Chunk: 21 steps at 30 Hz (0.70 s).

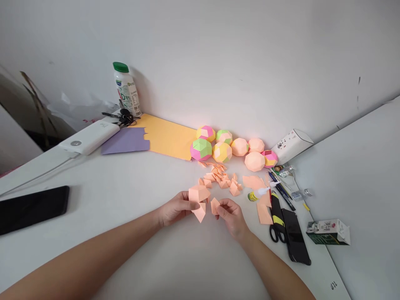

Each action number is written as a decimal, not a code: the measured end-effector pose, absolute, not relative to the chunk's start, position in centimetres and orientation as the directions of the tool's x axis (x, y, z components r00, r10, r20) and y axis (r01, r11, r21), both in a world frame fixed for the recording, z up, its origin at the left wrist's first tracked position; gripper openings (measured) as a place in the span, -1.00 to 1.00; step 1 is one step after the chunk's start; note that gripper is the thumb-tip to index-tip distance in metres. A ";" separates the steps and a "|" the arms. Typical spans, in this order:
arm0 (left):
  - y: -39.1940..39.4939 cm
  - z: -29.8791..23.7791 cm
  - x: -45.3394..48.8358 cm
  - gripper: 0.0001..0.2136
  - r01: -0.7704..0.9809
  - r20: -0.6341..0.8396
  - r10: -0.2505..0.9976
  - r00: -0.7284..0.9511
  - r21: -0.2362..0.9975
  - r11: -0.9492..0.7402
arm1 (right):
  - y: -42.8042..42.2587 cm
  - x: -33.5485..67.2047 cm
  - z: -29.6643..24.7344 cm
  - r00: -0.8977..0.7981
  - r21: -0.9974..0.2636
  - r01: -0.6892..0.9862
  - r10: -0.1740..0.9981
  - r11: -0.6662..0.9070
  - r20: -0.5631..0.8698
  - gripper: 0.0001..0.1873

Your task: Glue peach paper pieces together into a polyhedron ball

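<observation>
Folded peach paper model [198, 194] sits above the table [140, 179], pinched between thumb and fingers of left hand [176, 208]. Right hand [231, 217] pinches 1 small peach piece [214, 206], near the model, not touching. Just beyond: pile of loose peach pieces [215, 176], then 8 paper balls [201, 149] clustered near the wall [218, 62]. Off right: small yellow-labelled bottle [252, 196], black-and-yellow scissors [277, 210], phone [296, 235]. Far left: white power bank [90, 137].

You face a plain, pale wall [218, 62] with a few dark marks [359, 80] towards the right. Your white desk [125, 187] runs up against it, another pale surface [359, 187] adjoins on your right, and the light is soft.
</observation>
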<state>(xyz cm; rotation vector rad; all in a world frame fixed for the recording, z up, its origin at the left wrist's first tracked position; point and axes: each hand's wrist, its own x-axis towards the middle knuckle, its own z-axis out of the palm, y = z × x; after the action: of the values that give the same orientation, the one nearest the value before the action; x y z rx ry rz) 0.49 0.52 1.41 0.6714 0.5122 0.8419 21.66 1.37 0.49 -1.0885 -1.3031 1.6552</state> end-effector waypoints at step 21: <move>0.4 2.5 0.5 -0.85 -0.406 -0.069 0.777 0.626 0.822 0.400 | 1.3 21.1 0.9 -0.449 -0.952 -0.005 0.851 -0.307 -0.272 -0.81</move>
<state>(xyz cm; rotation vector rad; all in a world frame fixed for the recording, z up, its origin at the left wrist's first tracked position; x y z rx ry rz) 0.53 0.43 2.49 0.8698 0.4883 0.7868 21.08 1.27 0.91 -1.1170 -1.3202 1.8183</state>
